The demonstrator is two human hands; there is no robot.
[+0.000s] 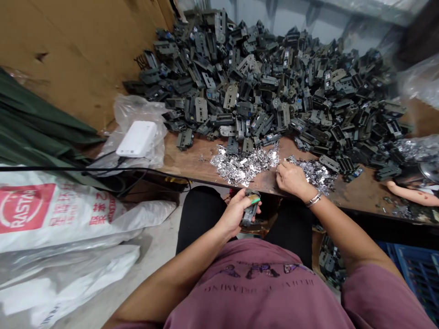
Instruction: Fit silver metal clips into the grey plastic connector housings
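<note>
My left hand (236, 211) is closed round a dark grey plastic housing (249, 214), held above my lap just off the table's front edge. A small yellow and green piece (254, 199) shows by the thumb; I cannot tell what it is. My right hand (291, 178), with a metal bracelet at the wrist, rests on the table edge with its fingers curled together. Whatever it may pinch is hidden. On its left lies a pile of small shiny metal pieces (240, 167), and a second pile of metal pieces (317, 174) lies on its right.
A large heap of dark grey plastic housings (260, 87) covers the back of the wooden table (185, 160). A white box (136, 139) sits on plastic at the left. Printed white sacks (68, 214) stand lower left; a blue crate (414, 269) is lower right. A black cable (103, 169) crosses the left side.
</note>
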